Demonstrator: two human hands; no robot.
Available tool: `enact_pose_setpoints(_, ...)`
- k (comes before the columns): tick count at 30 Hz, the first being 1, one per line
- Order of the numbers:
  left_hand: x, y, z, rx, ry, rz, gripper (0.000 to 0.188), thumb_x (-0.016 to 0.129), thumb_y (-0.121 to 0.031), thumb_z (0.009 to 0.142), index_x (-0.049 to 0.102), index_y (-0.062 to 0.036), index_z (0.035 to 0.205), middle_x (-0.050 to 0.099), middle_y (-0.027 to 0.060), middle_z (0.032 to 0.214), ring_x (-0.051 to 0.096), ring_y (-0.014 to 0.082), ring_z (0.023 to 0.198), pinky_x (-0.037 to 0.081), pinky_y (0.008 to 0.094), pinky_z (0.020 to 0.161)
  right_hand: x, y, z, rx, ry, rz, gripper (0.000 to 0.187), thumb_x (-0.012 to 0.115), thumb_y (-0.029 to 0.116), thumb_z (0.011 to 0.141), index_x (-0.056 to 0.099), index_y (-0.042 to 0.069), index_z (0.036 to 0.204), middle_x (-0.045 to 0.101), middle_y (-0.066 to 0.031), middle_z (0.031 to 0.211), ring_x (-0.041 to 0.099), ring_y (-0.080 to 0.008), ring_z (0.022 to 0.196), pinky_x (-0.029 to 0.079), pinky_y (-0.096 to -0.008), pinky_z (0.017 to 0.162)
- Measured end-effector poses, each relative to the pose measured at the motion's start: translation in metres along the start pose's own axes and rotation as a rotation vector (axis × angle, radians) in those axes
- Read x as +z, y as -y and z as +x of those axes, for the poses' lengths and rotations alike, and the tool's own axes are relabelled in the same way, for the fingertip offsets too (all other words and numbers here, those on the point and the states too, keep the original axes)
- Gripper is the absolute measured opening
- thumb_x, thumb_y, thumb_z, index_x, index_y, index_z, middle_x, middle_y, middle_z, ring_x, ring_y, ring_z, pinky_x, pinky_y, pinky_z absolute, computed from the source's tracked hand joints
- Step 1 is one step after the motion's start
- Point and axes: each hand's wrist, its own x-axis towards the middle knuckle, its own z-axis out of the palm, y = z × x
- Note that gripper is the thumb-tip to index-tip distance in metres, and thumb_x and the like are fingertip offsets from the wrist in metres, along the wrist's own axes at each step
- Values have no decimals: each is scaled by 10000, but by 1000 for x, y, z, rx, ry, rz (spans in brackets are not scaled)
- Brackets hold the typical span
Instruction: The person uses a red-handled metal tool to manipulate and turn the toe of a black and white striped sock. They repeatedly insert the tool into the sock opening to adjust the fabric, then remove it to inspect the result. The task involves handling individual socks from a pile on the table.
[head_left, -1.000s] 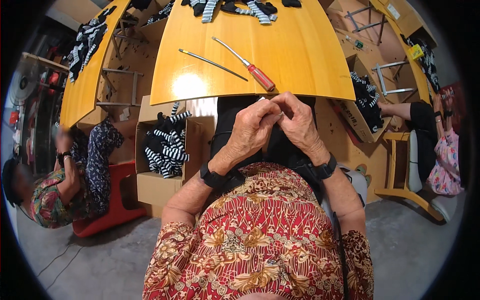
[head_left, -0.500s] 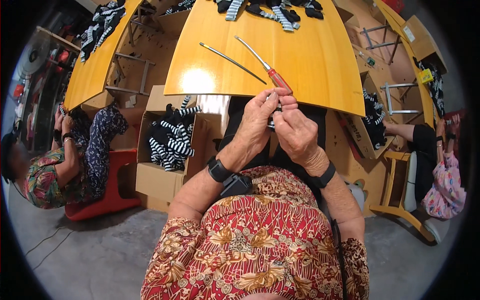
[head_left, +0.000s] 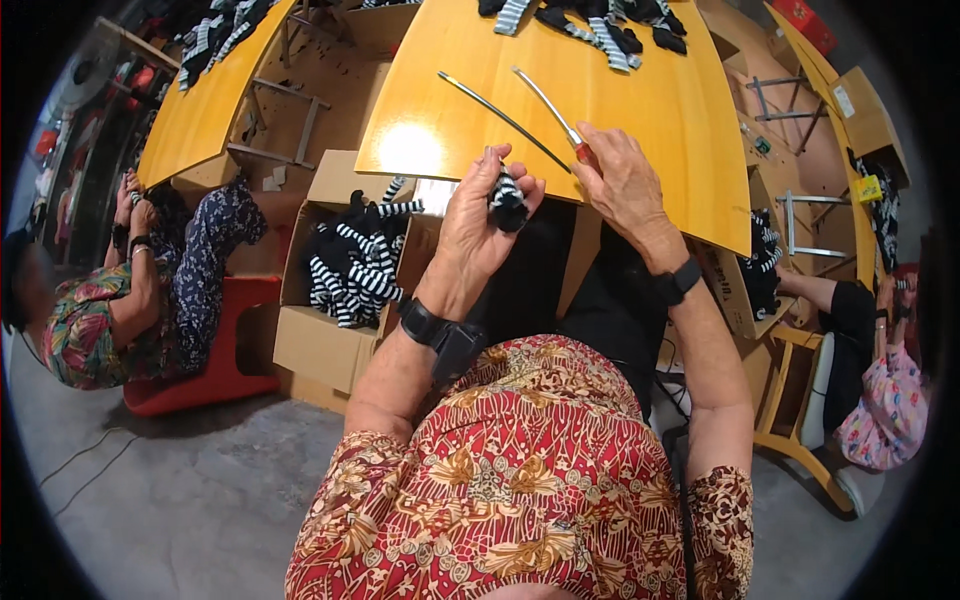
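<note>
Near the table's front edge, my left hand (head_left: 468, 215) is closed round a small black-and-white striped knitted piece (head_left: 507, 198), its dark end toward me. To its right, my right hand (head_left: 628, 185) has its fingers round the red handle of a screwdriver (head_left: 582, 150). The screwdriver's long metal shaft slants away to the far left over the yellow table (head_left: 680, 140). Beside it lies a thin dark rod (head_left: 503, 118) with a yellowish far end; its near end comes close to my right fingers.
Striped and black knitted pieces (head_left: 600, 35) lie at the table's far edge. An open cardboard box (head_left: 315, 345) full of similar pieces stands to my left, another box (head_left: 728, 280) to my right. People sit on both sides, one on a red chair (head_left: 235, 345).
My hands were together over the striped piece and have parted. The left keeps the piece; the right has moved right and forward onto the screwdriver handle. The view has shifted slightly.
</note>
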Motion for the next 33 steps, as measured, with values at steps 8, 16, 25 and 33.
enact_pose_setpoints(8,-2,-17,13,15,-74,-269,289,510,-206,988,483,30,1153,581,205,1117,593,292,1088,501,424,987,-6,10,-25,52,-47,116,409,592,62,846,555,58,1254,537,-133,803,557,-292,719,481,-375,662)
enact_pose_setpoints(16,15,-25,16,117,-103,-297,270,438,-206,1013,447,32,1139,551,289,1182,579,343,1121,492,432,1004,-97,75,-91,23,145,457,452,686,-44,769,641,70,1204,635,-125,863,636,-224,670,506,-313,569)
enact_pose_setpoints(25,22,-19,12,93,-30,-335,256,462,-183,1003,475,54,1097,553,267,1192,555,342,1167,462,448,1040,-96,69,-109,107,115,461,430,679,-44,786,636,50,1203,643,-111,856,637,-207,705,507,-294,590)
enact_pose_setpoints(33,29,-10,9,120,-30,-267,251,478,-189,999,495,39,1101,582,208,1139,565,318,1152,466,441,1028,-95,72,-116,142,130,501,418,665,-52,795,635,41,1202,641,-115,860,634,-202,719,502,-289,594)
